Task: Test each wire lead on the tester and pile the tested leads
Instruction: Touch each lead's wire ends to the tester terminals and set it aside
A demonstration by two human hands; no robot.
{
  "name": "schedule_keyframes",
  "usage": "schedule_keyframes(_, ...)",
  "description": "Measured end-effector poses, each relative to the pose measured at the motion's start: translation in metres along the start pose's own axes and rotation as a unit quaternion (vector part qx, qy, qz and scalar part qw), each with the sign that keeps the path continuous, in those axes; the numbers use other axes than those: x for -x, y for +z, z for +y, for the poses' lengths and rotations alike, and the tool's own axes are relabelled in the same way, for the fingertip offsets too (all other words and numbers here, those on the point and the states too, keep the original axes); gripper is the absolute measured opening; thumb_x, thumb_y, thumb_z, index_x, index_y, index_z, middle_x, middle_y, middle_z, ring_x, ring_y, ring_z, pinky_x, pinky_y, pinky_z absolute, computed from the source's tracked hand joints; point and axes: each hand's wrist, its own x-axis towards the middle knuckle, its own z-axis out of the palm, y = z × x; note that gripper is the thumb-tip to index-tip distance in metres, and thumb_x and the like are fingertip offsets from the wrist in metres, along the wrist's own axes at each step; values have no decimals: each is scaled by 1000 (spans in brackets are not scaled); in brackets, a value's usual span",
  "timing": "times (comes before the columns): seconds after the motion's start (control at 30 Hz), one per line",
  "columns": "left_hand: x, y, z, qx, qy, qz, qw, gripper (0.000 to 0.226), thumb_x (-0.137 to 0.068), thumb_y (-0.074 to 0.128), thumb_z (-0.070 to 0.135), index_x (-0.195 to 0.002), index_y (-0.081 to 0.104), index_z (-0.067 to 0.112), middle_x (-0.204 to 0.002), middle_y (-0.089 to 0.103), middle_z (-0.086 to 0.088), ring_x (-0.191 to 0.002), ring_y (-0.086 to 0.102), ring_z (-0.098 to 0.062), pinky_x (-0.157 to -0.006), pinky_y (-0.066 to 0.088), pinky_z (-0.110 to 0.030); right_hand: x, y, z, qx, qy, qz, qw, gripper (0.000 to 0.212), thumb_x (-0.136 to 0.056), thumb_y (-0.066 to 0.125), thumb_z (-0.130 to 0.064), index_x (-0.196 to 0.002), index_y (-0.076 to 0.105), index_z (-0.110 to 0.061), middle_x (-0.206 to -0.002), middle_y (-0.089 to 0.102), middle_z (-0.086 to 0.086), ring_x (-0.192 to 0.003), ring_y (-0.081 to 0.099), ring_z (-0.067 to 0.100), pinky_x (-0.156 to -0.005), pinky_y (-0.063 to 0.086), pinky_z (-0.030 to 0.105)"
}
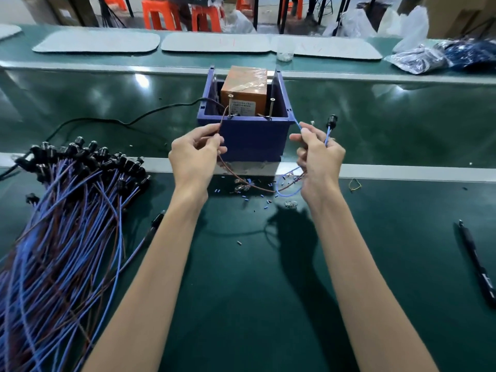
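The tester (243, 138) is a blue box holding an orange unit, with two metal posts at its front rim. My left hand (194, 154) pinches a brown wire (224, 122) whose end reaches up to the left post. My right hand (319, 154) pinches a blue wire (296, 122) that runs to the box's right corner, and it also holds the lead's black socket end (331, 122) upright. Both wires loop down between my hands onto the bench. A big pile of blue and brown leads (61, 224) with black sockets lies at the left.
A black power cable (107, 120) runs left from the tester. Small blue sleeves and scraps (252, 190) litter the green bench near the tester. A black pen (476, 261) lies at the right. Bagged parts (442, 56) and grey mats (214, 42) sit at the back.
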Motion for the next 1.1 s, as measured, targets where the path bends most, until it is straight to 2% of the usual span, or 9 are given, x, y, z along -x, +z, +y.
schedule_keyframes(0.23,-2,-2,-3,2,-2,-14,1000,21,-88,62,4,-94,72,22,-72,69,4,-63,69,-6,-74,56,-21,-8,-8,-3,79,17,-77,994,23,-94,47,-5,-96,68,-15,-85,74,-3,-47,51,2,-39,29,12)
schedule_keyframes(0.4,-2,-1,-4,3,-6,-27,1000,20,-87,63,6,-93,71,22,-72,70,4,-63,70,-8,-82,57,-29,-5,-5,-3,94,11,-119,988,24,-96,47,-6,-96,67,-18,-84,75,-7,-51,54,2,-41,31,12)
schedule_keyframes(0.57,-1,0,-4,11,-13,-21,1000,19,-87,62,5,-95,71,20,-74,70,2,-63,70,-8,-84,57,-31,-2,-4,-3,89,4,-136,987,27,-95,46,-6,-92,68,-21,-82,75,-8,-50,52,1,-41,32,11)
schedule_keyframes(0.67,3,1,-2,21,-22,-26,999,19,-88,61,4,-96,70,18,-75,70,1,-64,69,-7,-81,57,-28,-2,-4,-4,83,3,-140,987,25,-95,47,-6,-92,68,-20,-83,75,-8,-50,52,0,-42,32,12)
schedule_keyframes(0.87,4,1,-1,47,-32,-64,996,20,-90,60,1,-103,69,14,-76,69,0,-60,66,-2,-66,51,-14,1,-1,-3,71,-3,-142,987,21,-96,50,-6,-92,67,-18,-77,74,-8,-53,57,1,-45,36,12)
schedule_keyframes(1.1,1,-3,-2,32,-24,-67,997,22,-92,57,1,-109,68,10,-79,68,0,-58,63,2,-61,47,-9,3,-1,-4,72,3,-157,985,22,-97,49,-4,-96,66,-16,-79,74,-7,-61,63,1,-51,41,12)
